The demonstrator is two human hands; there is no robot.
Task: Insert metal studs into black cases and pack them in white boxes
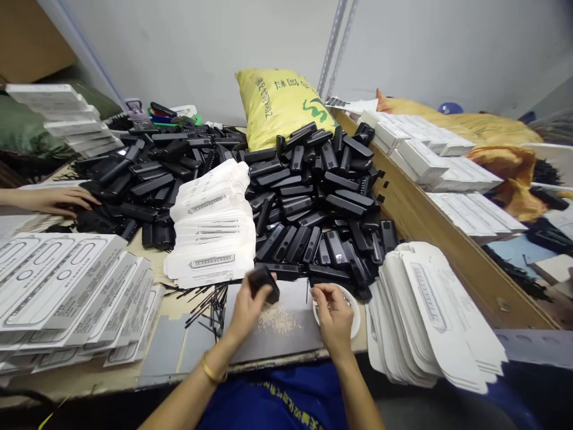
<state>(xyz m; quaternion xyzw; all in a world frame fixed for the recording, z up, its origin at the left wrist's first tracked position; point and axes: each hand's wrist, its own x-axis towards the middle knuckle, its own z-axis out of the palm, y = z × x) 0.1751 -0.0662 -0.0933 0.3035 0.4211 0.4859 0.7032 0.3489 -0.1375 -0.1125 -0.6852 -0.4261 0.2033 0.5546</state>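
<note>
My left hand (249,309) is closed around a small black plastic case (264,283), held just above a grey sheet (290,340) at the table's front edge. A little heap of pale tiny pieces (280,321) lies on that sheet between my hands. My right hand (333,315) hovers over a small white dish (356,310), fingers pinched together; what they hold is too small to make out. A big pile of black cases (313,203) rises right behind my hands.
Flat white cartons lie in stacks at centre (210,227), right (434,310) and left (67,286). Thin black sticks (210,301) are scattered left of the sheet. Another person's hand (54,199) rests at the far left. A yellow sack (280,101) stands at the back.
</note>
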